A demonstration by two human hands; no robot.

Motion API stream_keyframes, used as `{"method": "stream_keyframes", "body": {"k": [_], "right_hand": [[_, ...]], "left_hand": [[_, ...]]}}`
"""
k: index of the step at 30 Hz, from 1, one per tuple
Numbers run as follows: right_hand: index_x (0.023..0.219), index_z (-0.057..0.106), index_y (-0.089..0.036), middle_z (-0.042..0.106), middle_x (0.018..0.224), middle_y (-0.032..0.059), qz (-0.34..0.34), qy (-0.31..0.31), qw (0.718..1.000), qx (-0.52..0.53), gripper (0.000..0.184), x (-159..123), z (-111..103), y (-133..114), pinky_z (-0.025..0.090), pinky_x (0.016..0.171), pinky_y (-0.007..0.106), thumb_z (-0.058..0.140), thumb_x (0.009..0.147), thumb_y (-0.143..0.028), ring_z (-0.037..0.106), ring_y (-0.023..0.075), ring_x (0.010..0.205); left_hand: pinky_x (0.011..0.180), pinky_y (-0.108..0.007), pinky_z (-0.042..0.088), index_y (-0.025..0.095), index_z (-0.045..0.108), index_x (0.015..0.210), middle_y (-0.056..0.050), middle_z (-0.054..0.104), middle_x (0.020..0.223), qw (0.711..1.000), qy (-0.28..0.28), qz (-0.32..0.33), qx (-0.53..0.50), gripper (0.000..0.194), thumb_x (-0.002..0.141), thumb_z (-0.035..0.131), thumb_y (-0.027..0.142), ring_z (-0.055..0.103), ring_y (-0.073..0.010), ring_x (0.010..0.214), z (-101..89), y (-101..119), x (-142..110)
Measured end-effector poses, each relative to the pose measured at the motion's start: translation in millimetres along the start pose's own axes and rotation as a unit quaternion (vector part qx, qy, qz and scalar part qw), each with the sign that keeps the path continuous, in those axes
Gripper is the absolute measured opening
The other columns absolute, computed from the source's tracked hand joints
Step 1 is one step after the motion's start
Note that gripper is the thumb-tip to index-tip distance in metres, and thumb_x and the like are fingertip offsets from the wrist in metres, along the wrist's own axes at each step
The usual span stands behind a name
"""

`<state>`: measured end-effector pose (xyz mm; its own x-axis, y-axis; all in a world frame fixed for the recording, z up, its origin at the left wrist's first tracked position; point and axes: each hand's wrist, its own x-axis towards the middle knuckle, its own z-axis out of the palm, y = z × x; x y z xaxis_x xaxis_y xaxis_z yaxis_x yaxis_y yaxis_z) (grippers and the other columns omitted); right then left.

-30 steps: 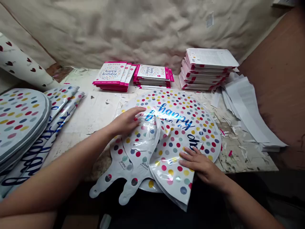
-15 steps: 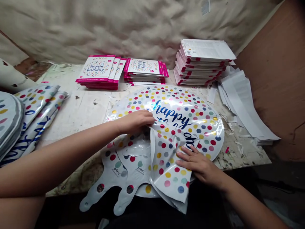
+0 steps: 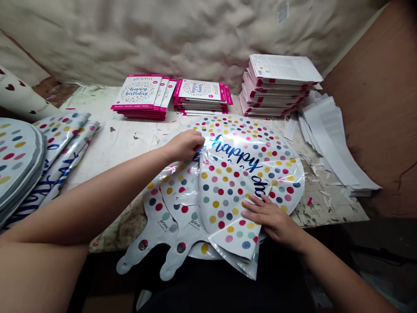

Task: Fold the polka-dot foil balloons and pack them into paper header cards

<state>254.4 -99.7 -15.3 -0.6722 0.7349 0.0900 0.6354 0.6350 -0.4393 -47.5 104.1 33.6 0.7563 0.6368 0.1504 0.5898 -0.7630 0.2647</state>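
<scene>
Flat foil balloons with coloured dots and "happy" lettering lie stacked in front of me. The top foil balloon (image 3: 224,208) is partly folded over, its dotted flap covering part of the lettering. My left hand (image 3: 186,145) is closed in a pinch on the upper left edge of this flap. Spread flat, my right hand (image 3: 272,217) presses on the flap's lower right side. Two balloon tails (image 3: 177,254) printed "primo" stick out over the table's front edge at the lower left.
Pink-edged "happy birthday" packets (image 3: 138,93) and another packet pile (image 3: 202,93) stand at the back. A taller packet stack (image 3: 283,82) is behind right, beside loose white sheets (image 3: 332,139). More dotted balloons (image 3: 16,161) lie left. Paper scraps litter the table (image 3: 124,139).
My left hand has moved up and slightly left, drawing the flap's edge along, and the flap lies flatter and wider. My right hand stays pressed on the flap. The view has shifted slightly.
</scene>
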Motion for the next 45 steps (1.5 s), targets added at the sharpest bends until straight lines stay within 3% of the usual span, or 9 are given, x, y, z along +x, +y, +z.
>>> {"method": "stream_keyframes", "body": {"k": [5, 9, 14, 18, 24, 34, 38, 41, 45], "right_hand": [[0.131, 0.047, -0.028, 0.047, 0.136, 0.0034, 0.001, 0.002, 1.000, -0.026, 0.051, -2, 4, -1, 0.026, 0.109, 0.048, 0.039, 0.085, -0.007, 0.029, 0.0202, 0.134], [0.130, 0.048, -0.025, 0.046, 0.137, 0.0039, -0.010, 0.002, 0.999, -0.052, 0.048, 2, 4, -1, 0.028, 0.108, 0.049, 0.037, 0.087, -0.008, 0.030, 0.0212, 0.134], [0.123, 0.057, -0.021, 0.056, 0.127, 0.0079, -0.010, 0.083, 0.992, -0.093, 0.038, 21, 2, -2, 0.039, 0.104, 0.044, 0.040, 0.090, -0.013, 0.045, 0.0228, 0.125], [0.112, 0.064, -0.018, 0.062, 0.118, 0.0084, -0.029, 0.109, 0.989, -0.095, 0.033, 37, 3, 3, 0.045, 0.100, 0.039, 0.040, 0.091, -0.013, 0.056, 0.0210, 0.114], [0.109, 0.065, -0.018, 0.064, 0.116, 0.0072, -0.073, 0.113, 0.991, -0.011, 0.034, 41, 0, 9, 0.045, 0.099, 0.037, 0.040, 0.089, -0.011, 0.057, 0.0171, 0.113], [0.106, 0.066, -0.019, 0.067, 0.112, 0.0068, -0.107, 0.055, 0.986, 0.119, 0.031, 23, -3, 11, 0.042, 0.101, 0.036, 0.046, 0.085, -0.008, 0.055, 0.0168, 0.114], [0.102, 0.067, -0.019, 0.068, 0.109, 0.0061, -0.041, -0.008, 0.973, 0.228, 0.026, 24, -13, 13, 0.044, 0.096, 0.035, 0.047, 0.086, -0.018, 0.059, 0.0186, 0.108], [0.086, 0.068, -0.016, 0.069, 0.079, 0.0036, 0.133, 0.030, 0.944, 0.300, 0.030, 33, -20, 11, 0.049, 0.066, 0.027, 0.045, 0.089, -0.035, 0.063, 0.0165, 0.075], [0.059, 0.055, -0.017, 0.052, 0.055, -0.0016, 0.330, 0.100, 0.908, 0.239, 0.041, 58, -24, 11, 0.035, 0.049, 0.023, 0.046, 0.083, -0.049, 0.048, 0.0118, 0.053]], "left_hand": [[0.088, -0.039, 0.042, 0.017, 0.057, 0.096, -0.009, 0.057, 0.106, 0.997, 0.065, 0.045, 0.020, 0.034, 0.071, 0.041, 0.002, 0.049, -0.0224, 0.104, 4.8, 25, -16], [0.103, -0.041, 0.033, 0.016, 0.048, 0.123, -0.012, 0.046, 0.134, 0.994, -0.007, 0.112, 0.002, 0.037, 0.087, 0.039, 0.017, 0.038, -0.0229, 0.126, 24.6, 61, -25], [0.107, -0.052, 0.019, 0.012, 0.030, 0.140, -0.019, 0.026, 0.147, 0.991, -0.116, -0.036, 0.059, 0.069, 0.087, 0.038, 0.055, 0.018, -0.0359, 0.136, 41.4, 48, -27], [0.105, -0.055, 0.018, 0.011, 0.032, 0.139, -0.020, 0.024, 0.148, 0.981, -0.094, -0.134, 0.105, 0.069, 0.087, 0.038, 0.056, 0.017, -0.0390, 0.135, 37.7, 50, -30], [0.108, -0.051, 0.010, 0.025, 0.026, 0.142, -0.008, 0.019, 0.152, 0.988, -0.119, 0.077, 0.058, 0.054, 0.093, 0.031, 0.045, 0.013, -0.0306, 0.138, 53.0, 82, -9], [0.106, -0.054, 0.009, 0.023, 0.024, 0.143, -0.010, 0.019, 0.151, 0.983, -0.147, 0.103, 0.041, 0.056, 0.093, 0.029, 0.047, 0.014, -0.0316, 0.138, 63.0, 97, 3], [0.105, -0.056, 0.009, 0.031, 0.026, 0.142, -0.007, 0.018, 0.152, 0.988, -0.134, 0.074, 0.035, 0.051, 0.094, 0.028, 0.046, 0.012, -0.0328, 0.138, 69.3, 103, -2], [0.108, -0.053, 0.010, 0.029, 0.021, 0.144, -0.008, 0.014, 0.152, 0.988, -0.147, 0.038, 0.032, 0.054, 0.093, 0.031, 0.046, 0.010, -0.0304, 0.139, 73.3, 97, -7], [0.109, -0.053, 0.011, 0.025, 0.021, 0.144, -0.008, 0.015, 0.152, 0.983, -0.182, -0.018, 0.033, 0.062, 0.089, 0.040, 0.046, 0.011, -0.0304, 0.139, 61.1, 61, -23]]}}
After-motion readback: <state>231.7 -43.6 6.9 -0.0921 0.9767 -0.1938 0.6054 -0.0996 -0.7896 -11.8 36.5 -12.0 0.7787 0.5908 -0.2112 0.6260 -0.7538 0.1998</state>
